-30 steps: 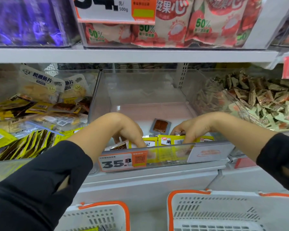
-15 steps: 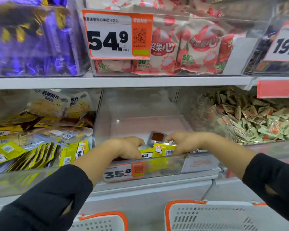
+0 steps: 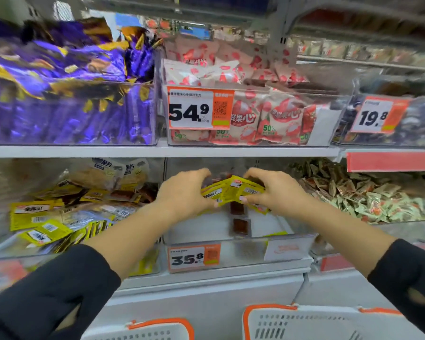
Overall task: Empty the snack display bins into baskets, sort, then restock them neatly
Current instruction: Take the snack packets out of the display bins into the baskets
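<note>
While both hands (image 3: 228, 190) clamp the bundle of yellow packets (image 3: 232, 190) lengthwise between them above the clear bin (image 3: 231, 238), the baskets (image 3: 304, 322) wait directly below.

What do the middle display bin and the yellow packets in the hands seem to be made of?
Display bin: apparently clear, glossy hard plastic; you see through its front. Yellow packets, held by the left hand and right hand: probably thin printed plastic film, since they bend and shine.
</note>
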Tool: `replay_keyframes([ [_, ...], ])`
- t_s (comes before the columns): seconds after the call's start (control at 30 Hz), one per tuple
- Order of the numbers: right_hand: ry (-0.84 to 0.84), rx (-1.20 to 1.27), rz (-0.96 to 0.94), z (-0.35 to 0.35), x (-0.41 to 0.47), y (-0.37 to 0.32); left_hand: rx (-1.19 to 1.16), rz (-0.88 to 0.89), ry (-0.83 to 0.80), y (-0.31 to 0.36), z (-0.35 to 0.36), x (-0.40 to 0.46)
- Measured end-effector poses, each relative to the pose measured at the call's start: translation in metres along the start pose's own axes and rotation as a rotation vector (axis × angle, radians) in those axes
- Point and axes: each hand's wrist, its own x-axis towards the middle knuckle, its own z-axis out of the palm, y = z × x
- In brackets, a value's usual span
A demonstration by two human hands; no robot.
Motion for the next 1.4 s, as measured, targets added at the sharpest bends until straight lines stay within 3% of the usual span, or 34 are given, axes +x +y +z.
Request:
replay_keyframes([
  [0.2, -0.056, 0.156, -0.152, -0.002, -0.037, -0.085, -0.051, -0.015, 0.030, -0.049, -0.057, -0.090],
  [0.3, -0.141, 0.197, -0.217, 0.034, -0.054, -0.128, -0.155, -0.082, -0.047, -0.093, -0.059, -0.148],
  [0.5, -0.410, 0.133, -0.309, 0.153, -0.077, -0.176, -0.320, -0.253, -0.340, -0.168, -0.003, -0.240],
  [0.67, -0.699, 0.267, -0.221, 0.233, -0.088, -0.171, -0.347, -0.356, -0.473, -0.200, 0.066, -0.273],
  [0.73, -0.741, 0.313, -0.170, 0.239, -0.090, -0.164, -0.385, -0.395, -0.484, -0.205, 0.073, -0.272],
  [0.83, -0.622, 0.356, -0.173, 0.222, -0.086, -0.151, -0.421, -0.381, -0.375, -0.206, 0.059, -0.251],
  [0.93, -0.361, 0.402, -0.177, 0.177, -0.080, -0.129, -0.479, -0.261, -0.220, -0.185, 0.035, -0.215],
  [1.1, 0.060, 0.465, -0.134, 0.076, -0.067, -0.076, -0.612, 0.016, -0.051, -0.098, -0.012, -0.148],
  [1.17, 0.131, 0.399, -0.091, 0.045, -0.056, -0.047, -0.616, 0.096, -0.005, -0.064, -0.021, -0.121],
  [1.27, -0.019, 0.256, 0.053, 0.016, -0.033, 0.004, -0.556, 0.169, 0.064, -0.024, -0.021, -0.076],
  [1.4, -0.398, 0.004, 0.225, 0.022, -0.003, 0.066, -0.277, 0.125, -0.116, 0.001, 0.013, -0.012],
])
